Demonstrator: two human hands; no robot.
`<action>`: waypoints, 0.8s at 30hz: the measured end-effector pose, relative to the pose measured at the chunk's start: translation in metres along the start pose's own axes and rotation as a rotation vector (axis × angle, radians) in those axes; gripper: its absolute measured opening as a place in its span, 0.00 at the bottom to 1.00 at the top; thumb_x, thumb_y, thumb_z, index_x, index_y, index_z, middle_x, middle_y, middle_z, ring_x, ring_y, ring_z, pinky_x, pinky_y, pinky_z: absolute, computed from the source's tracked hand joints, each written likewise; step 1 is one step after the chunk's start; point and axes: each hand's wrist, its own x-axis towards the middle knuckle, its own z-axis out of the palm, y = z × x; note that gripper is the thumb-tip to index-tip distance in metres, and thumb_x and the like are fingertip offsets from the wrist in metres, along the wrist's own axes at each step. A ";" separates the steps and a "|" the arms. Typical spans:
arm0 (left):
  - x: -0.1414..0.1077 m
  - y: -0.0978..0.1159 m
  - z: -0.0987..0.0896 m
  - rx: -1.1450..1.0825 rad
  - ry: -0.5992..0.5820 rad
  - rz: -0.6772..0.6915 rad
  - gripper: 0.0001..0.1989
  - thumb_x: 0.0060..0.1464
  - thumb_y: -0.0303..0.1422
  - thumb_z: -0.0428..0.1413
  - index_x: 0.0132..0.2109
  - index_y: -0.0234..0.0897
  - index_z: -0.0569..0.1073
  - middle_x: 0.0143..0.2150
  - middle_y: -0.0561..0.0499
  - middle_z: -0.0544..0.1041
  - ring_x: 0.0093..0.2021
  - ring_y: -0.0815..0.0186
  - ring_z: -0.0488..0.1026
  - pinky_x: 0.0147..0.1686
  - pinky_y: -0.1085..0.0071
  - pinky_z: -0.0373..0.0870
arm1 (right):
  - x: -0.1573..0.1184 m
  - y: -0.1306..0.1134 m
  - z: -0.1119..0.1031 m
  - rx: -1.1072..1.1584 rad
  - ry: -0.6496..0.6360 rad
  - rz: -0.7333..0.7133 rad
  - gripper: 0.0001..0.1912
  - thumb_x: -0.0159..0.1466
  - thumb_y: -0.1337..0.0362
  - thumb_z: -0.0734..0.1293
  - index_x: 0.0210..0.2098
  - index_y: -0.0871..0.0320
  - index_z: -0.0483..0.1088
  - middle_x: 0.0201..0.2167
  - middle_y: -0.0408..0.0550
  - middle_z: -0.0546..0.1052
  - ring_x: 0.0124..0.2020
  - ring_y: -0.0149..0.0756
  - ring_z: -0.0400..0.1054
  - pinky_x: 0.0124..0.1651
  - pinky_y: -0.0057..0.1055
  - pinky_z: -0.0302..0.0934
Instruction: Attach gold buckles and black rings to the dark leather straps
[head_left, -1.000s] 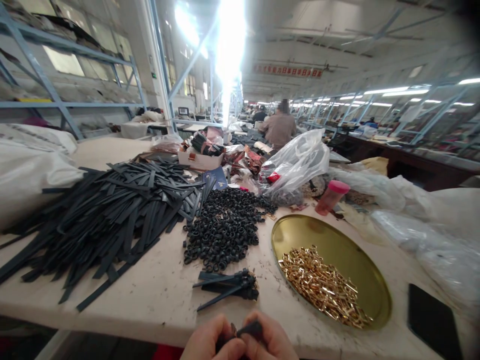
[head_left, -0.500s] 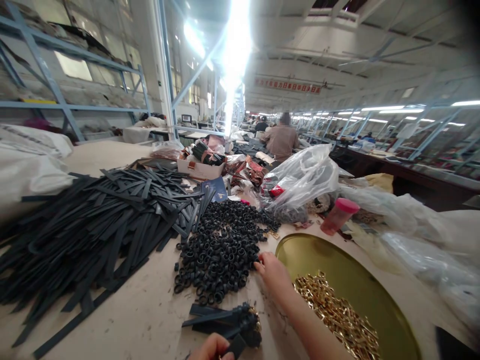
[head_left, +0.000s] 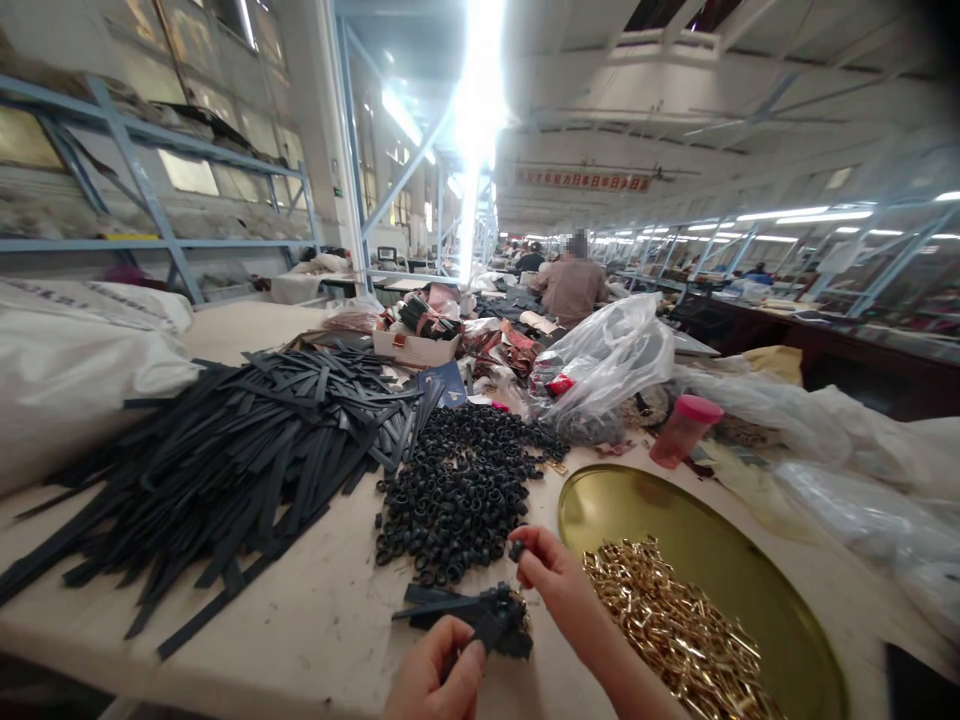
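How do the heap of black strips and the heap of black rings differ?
The strip heap is long, flat pieces; the ring heap is small, round loops. The strip heap sprawls wide, while the ring heap is more compact. Both are black and lie on the table.

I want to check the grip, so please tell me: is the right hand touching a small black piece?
Touching. The head view shows the right hand pinching a small black piece between thumb and forefinger.

Left fingers [head_left: 450, 633] pinch close in, right fingers [head_left: 537, 542] pinch farther forward
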 end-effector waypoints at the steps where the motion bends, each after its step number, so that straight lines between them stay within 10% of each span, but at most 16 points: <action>1: -0.001 0.004 0.002 -0.017 -0.005 -0.015 0.19 0.46 0.51 0.50 0.28 0.39 0.60 0.12 0.64 0.57 0.12 0.77 0.49 0.13 0.79 0.44 | -0.013 -0.007 0.006 0.074 -0.034 0.008 0.08 0.57 0.62 0.56 0.34 0.57 0.62 0.20 0.38 0.64 0.21 0.30 0.60 0.24 0.26 0.56; 8: -0.012 0.008 0.003 -0.026 0.048 0.005 0.20 0.45 0.52 0.49 0.26 0.39 0.58 0.10 0.64 0.57 0.09 0.78 0.48 0.09 0.80 0.43 | -0.068 -0.030 0.028 0.554 -0.097 0.074 0.10 0.54 0.58 0.65 0.27 0.58 0.63 0.19 0.37 0.65 0.20 0.27 0.58 0.23 0.24 0.53; 24: -0.033 0.008 -0.003 0.401 0.000 0.151 0.12 0.52 0.37 0.47 0.29 0.34 0.70 0.21 0.57 0.64 0.23 0.71 0.61 0.23 0.77 0.56 | -0.093 -0.014 0.029 0.410 -0.122 0.096 0.17 0.54 0.51 0.66 0.33 0.59 0.73 0.23 0.45 0.73 0.26 0.33 0.64 0.31 0.30 0.58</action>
